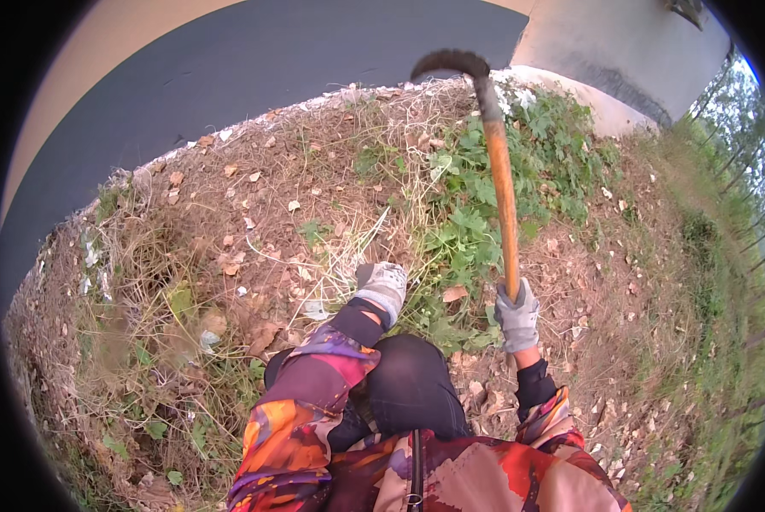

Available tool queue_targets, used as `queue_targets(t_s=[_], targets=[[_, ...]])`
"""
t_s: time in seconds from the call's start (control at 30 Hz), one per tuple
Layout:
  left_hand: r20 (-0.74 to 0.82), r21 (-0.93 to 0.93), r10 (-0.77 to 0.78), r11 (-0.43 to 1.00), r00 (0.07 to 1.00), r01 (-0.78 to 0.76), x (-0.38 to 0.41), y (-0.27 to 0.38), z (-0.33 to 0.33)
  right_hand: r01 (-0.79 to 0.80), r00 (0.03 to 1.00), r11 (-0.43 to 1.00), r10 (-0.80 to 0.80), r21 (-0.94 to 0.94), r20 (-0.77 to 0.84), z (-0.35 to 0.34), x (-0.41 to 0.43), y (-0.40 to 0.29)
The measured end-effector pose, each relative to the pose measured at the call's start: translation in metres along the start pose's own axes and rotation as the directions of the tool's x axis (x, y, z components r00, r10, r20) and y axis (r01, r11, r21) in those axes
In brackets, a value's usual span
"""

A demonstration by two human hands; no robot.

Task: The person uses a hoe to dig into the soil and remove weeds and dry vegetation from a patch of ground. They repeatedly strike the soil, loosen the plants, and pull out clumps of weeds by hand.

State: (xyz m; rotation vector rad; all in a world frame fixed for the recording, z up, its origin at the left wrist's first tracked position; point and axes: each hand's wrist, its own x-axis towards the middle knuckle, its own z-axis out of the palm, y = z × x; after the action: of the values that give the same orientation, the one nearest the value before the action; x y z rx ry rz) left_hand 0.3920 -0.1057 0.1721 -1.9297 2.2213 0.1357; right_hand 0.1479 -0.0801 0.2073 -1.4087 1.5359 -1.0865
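My right hand (pixel 517 315), in a grey work glove, grips the lower end of a sickle (pixel 502 198) by its wooden handle. The sickle is raised upright, its dark curved blade (pixel 450 62) hooking left in front of the wall base and slightly blurred. In a matching glove, my left hand (pixel 382 287) is closed low over the ground, just beyond my knee. Pale dry stems (pixel 349 259) fan out from that fist; its fingers are partly hidden. Between the two hands grow green leafy vines (pixel 466 243).
A wall with a dark grey lower band (pixel 293 57) runs along the far side, meeting a pale concrete block (pixel 619 57) at upper right. Dry leaves and soil (pixel 261 185) cover the ground. Tangled weeds (pixel 184 358) lie at left. Trees (pixel 741 147) stand at far right.
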Motion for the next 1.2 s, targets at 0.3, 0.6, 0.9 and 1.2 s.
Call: queue_targets(t_s=[0.3,0.6,0.9,1.2], targets=[[0.066,-0.082,0.243,0.968,0.968,-0.238,0.006,0.01,-0.008,-0.09,0.947,0.428,0.315,-0.899,0.055,-0.096,-0.074,0.188],[0.062,0.054,0.155,0.986,0.986,-0.158,-0.013,0.028,-0.042,-0.002,1.0,0.938,0.011,-0.348,0.023,-0.019,-0.018,0.088],[-0.099,-0.059,0.18,0.981,0.979,-0.186,-0.01,0.003,-0.025,0.321,0.909,0.944,-0.282,-0.082,0.308,0.015,0.04,-0.077],[-0.013,-0.137,0.141,0.98,0.99,-0.142,0.001,0.005,0.006,-0.072,0.915,0.323,0.398,-0.944,0.066,-0.088,0.011,0.172]])
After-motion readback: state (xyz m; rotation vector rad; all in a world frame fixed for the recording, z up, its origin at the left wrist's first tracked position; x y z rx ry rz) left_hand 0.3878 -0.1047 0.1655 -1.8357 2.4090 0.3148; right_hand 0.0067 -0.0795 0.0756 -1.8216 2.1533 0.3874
